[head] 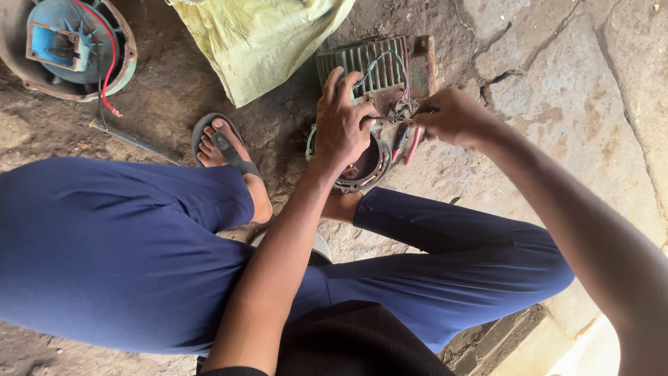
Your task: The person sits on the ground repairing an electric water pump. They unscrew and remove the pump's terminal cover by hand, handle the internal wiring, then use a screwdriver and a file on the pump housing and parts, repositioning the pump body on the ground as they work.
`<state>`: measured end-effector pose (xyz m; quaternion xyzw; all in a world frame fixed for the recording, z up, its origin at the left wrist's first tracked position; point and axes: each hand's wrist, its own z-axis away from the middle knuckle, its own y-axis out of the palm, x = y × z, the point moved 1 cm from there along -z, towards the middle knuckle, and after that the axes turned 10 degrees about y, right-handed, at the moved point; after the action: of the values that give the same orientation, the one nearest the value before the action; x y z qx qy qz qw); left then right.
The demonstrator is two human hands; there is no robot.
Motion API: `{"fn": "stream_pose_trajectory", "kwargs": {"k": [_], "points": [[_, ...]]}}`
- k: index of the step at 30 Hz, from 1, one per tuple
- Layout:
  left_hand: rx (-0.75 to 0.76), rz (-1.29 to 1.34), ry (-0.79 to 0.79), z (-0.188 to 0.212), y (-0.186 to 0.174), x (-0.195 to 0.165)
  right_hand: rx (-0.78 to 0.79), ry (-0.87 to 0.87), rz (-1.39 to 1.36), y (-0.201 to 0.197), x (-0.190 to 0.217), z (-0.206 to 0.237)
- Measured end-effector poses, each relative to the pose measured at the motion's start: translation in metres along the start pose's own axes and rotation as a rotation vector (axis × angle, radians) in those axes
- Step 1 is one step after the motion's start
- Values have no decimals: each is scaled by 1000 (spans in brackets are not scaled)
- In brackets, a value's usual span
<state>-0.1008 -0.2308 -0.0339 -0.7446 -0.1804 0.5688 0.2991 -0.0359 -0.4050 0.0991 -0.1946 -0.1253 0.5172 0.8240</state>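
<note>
Green ribbed motor housing (376, 66) sits on the dirt floor (167, 90) between the person's knees, rusty open end facing the camera. Left hand (342, 122) lies over the housing, fingers curled on the ribs and rim, steadying it. Right hand (452, 115) is pinched shut on a thin tool (390, 120), tip pointing at the wire bundle (403, 104); tool type unclear. Red and blue leads hang below. Yellow sack (261, 38) lies just beyond the housing. Blue fan assembly (66, 45) with a red wire sits well apart, top left. Sandalled foot (226, 150) rests near the housing
</note>
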Motion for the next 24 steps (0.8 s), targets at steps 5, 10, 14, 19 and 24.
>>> {"fn": "stream_pose_trajectory", "kwargs": {"k": [5, 10, 14, 19, 24], "points": [[12, 44, -9, 1, 1, 5, -499, -587, 1030, 36, 11, 18], [16, 55, -18, 1, 3, 7, -377, -311, 882, 43, 27, 25], [-1, 14, 18, -2, 4, 7, -139, -14, 399, 18, 25, 22], [102, -250, 136, -9, 7, 5, -141, -39, 188, -6, -7, 34], [227, -380, 387, -21, 11, 0, -213, -61, -32, 3, -53, 39]]}}
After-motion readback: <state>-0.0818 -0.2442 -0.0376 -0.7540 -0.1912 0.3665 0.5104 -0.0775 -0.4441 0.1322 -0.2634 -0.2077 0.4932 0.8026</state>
